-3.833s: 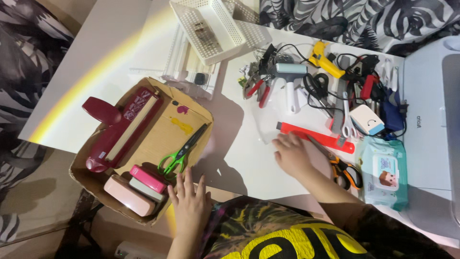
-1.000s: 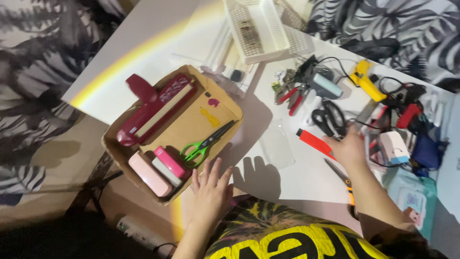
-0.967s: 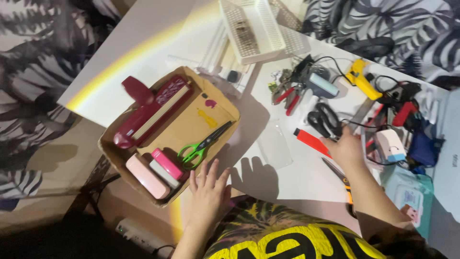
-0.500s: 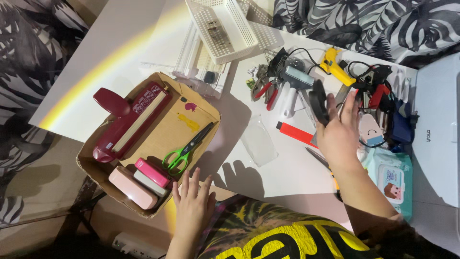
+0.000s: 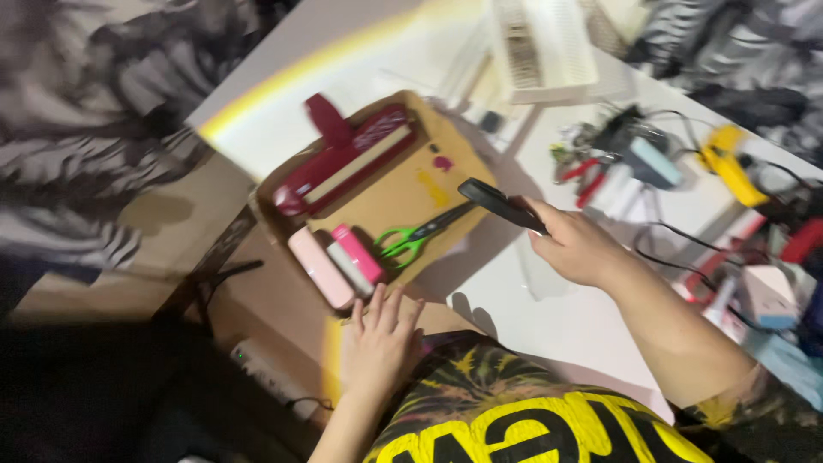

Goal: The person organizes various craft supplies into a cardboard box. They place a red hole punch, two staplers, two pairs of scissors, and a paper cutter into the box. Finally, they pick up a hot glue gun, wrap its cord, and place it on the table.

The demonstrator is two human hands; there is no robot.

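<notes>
Right hand [image 5: 576, 249] pinches black tool [image 5: 500, 204] over cardboard box [image 5: 403, 193]; transfer step. Left hand [image 5: 380, 339] spread, steadying box edge. Next: lower beside green scissors [image 5: 420, 236].

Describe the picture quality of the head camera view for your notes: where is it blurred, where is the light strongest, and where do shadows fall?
Head view: motion blur smears the whole frame, worst on the tool clutter at right; a bright yellowish band of light crosses the white table; the right hand, holding a black object, throws a shadow over the cardboard box edge; the left hand rests at the box's near edge; the lower left is dark.
</notes>
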